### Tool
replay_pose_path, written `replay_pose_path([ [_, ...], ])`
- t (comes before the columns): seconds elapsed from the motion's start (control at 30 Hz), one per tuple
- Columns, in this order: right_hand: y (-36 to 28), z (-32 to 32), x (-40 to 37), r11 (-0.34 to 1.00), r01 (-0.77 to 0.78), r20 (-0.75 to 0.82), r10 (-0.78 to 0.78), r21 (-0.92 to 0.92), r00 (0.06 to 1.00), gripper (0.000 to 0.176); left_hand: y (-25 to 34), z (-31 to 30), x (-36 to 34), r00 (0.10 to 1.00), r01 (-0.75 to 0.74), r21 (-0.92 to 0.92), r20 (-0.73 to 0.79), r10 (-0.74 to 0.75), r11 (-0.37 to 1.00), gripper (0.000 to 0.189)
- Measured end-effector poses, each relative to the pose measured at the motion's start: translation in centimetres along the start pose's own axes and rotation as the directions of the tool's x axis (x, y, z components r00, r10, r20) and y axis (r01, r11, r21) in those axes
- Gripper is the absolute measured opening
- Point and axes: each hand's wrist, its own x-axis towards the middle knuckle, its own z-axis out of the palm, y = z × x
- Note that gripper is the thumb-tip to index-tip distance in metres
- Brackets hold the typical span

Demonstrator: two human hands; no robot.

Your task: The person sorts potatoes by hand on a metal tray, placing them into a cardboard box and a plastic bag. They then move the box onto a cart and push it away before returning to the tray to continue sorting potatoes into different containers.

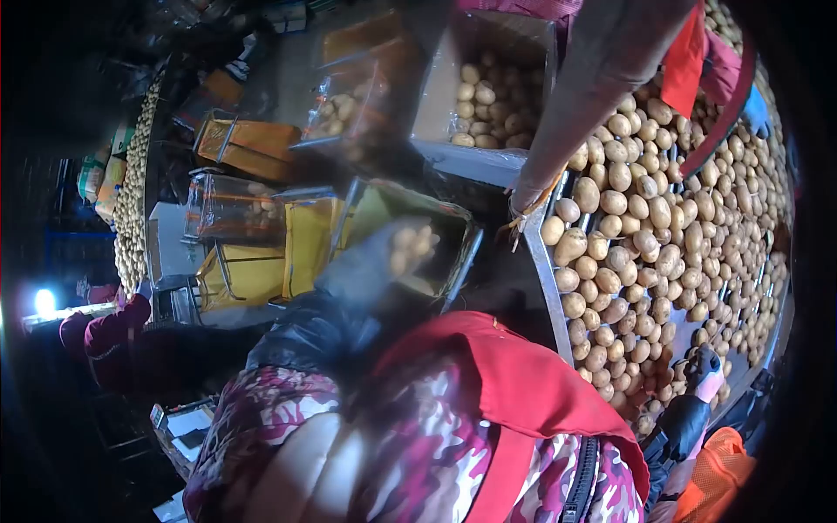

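My left hand (359, 266), gloved and smeared by motion, reaches out over a yellow-lined bin (449, 213). Several potatoes (411, 249) are bunched at its fingers, above the bin's mouth. A dark cuff covers that forearm. On the right, my right hand (708, 376), in a pink and dark glove, rests at the near edge of a broad layer of potatoes (641, 240) on a roller table. Its dark fingers touch the potatoes there, but small size and shadow hide whether they grip one.
A lined box of potatoes (493, 105) stands beside the table's metal edge (547, 279). Yellow crates (248, 146) and clear-lined bins are on the left. Another person's sleeve (602, 87) crosses the top; a co-worker's blue-gloved hand (757, 113) is over the potatoes. An orange mesh bag (719, 471) lies lower right.
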Motion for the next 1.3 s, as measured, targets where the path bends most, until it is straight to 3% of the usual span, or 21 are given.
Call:
replay_pose_path([
  [0.1, -1.2, 0.8, -0.9, 0.997, 0.071, -0.021, -0.071, 0.006, 0.997, 0.023, -1.1, -1.3, 2.6, 0.966, -0.138, 0.473, -0.129, 0.224, 0.87, 0.045],
  [0.17, -0.3, -2.1, 0.1, 0.973, 0.101, 0.086, -0.085, -0.206, 0.993, 0.023, -1.6, -1.8, 4.0, 0.911, -0.151, 0.738, -0.154, 0.382, 0.657, 0.044],
  [0.23, 0.7, -3.5, -0.9, 0.983, 0.077, 0.095, -0.062, -0.164, 0.994, 0.022, -2.3, -1.1, 4.5, 0.822, -0.313, 0.878, 0.06, 0.566, 0.362, 0.04],
  [0.3, 0.9, -3.3, -4.0, 0.99, 0.129, 0.033, -0.127, -0.065, 0.991, 0.023, -3.5, 1.5, 4.5, 0.594, -0.626, 0.78, 0.478, 0.646, -0.002, 0.035],
  [0.33, -0.2, -2.8, -5.9, 0.999, 0.027, 0.015, -0.026, -0.032, 1.0, 0.016, -4.0, 3.8, 3.8, 0.559, -0.764, 0.633, 0.547, 0.623, 0.13, 0.034],
  [0.43, -2.7, -1.0, -12.8, 0.998, -0.017, 0.069, 0.022, -0.067, 0.997, 0.009, -4.4, 12.9, -0.7, 0.358, -0.864, 0.473, 0.819, 0.45, -0.173, 0.028],
  [0.5, -0.6, -1.6, -16.9, 0.954, 0.059, 0.101, -0.03, -0.295, 0.994, 0.008, -5.8, 16.1, 0.8, 0.149, -0.869, 0.274, 0.939, 0.309, -0.413, 0.029],
  [0.53, -1.4, -0.7, -19.7, 0.962, -0.065, 0.099, 0.094, -0.265, 0.991, 0.009, -6.3, 18.3, 0.2, 0.136, -0.885, 0.216, 0.967, 0.215, -0.412, 0.031],
  [0.6, 0.4, -1.2, -24.7, 0.862, 0.023, 0.182, 0.081, -0.506, 0.98, 0.006, -7.3, 21.3, 0.3, 0.132, -0.907, 0.132, 0.991, 0.028, -0.4, 0.035],
  [0.63, -0.5, -0.9, -27.2, 0.861, -0.238, 0.213, 0.362, -0.45, 0.908, 0.006, -8.2, 22.9, 0.6, 0.097, -0.923, 0.065, 0.993, -0.065, -0.38, 0.036],
  [0.7, 8.8, -2.9, -34.4, 0.848, -0.209, 0.202, 0.342, -0.486, 0.918, 0.015, -9.5, 25.6, 1.1, 0.019, -0.937, -0.064, 0.972, -0.234, -0.344, 0.038],
  [0.73, 6.9, -2.0, -36.9, 0.876, -0.229, 0.335, 0.387, -0.424, 0.859, 0.013, -10.8, 26.3, 1.8, -0.066, -0.919, -0.159, 0.964, -0.258, -0.36, 0.044],
  [0.83, 11.7, -0.9, -45.1, 0.367, -0.311, 0.256, 0.903, -0.877, 0.344, 0.026, -12.8, 29.0, 1.0, -0.089, -0.832, -0.319, 0.885, -0.458, -0.455, 0.049],
  [0.9, 12.8, -1.0, -47.1, 0.337, -0.209, 0.228, 0.88, -0.918, 0.417, 0.031, -14.2, 30.6, 3.1, -0.139, -0.743, -0.412, 0.866, -0.48, -0.528, 0.051],
  [0.97, 12.0, -0.2, -45.3, 0.432, -0.183, 0.173, 0.662, -0.883, 0.729, 0.031, -14.0, 34.0, 4.6, -0.071, -0.72, -0.406, 0.849, -0.523, -0.562, 0.05],
  [1.03, 7.4, 2.1, -40.1, 0.466, -0.11, 0.035, 0.292, -0.878, 0.956, 0.029, -13.8, 38.0, 6.5, -0.144, -0.392, -0.361, 0.932, -0.332, -0.846, 0.051],
  [1.07, 3.9, 3.6, -36.6, 0.552, 0.0, 0.009, 0.014, -0.834, 1.0, 0.028, -12.6, 40.2, 5.1, 0.065, -0.419, -0.17, 0.974, -0.216, -0.892, 0.054],
  [1.1, 2.0, 4.3, -33.6, 0.587, 0.06, -0.004, -0.106, -0.808, 0.994, 0.033, -11.5, 42.2, 3.7, 0.274, -0.4, 0.028, 0.958, -0.091, -0.916, 0.057],
  [1.17, -0.2, 6.7, -27.1, 0.566, 0.244, 0.057, -0.327, -0.788, 0.943, 0.034, -10.1, 43.0, 8.3, 0.224, -0.381, 0.202, 0.967, 0.122, -0.902, 0.067],
  [1.23, -3.6, 10.5, -21.9, 0.566, 0.36, 0.144, -0.39, -0.742, 0.909, 0.042, -11.1, 42.7, 6.7, 0.242, -0.394, 0.206, 0.963, 0.115, -0.896, 0.072],
  [1.3, -5.2, 15.3, -17.4, 0.651, 0.492, 0.254, -0.429, -0.578, 0.867, 0.051, -12.4, 40.2, 6.3, 0.133, -0.379, 0.096, 0.99, 0.048, -0.92, 0.073],
])
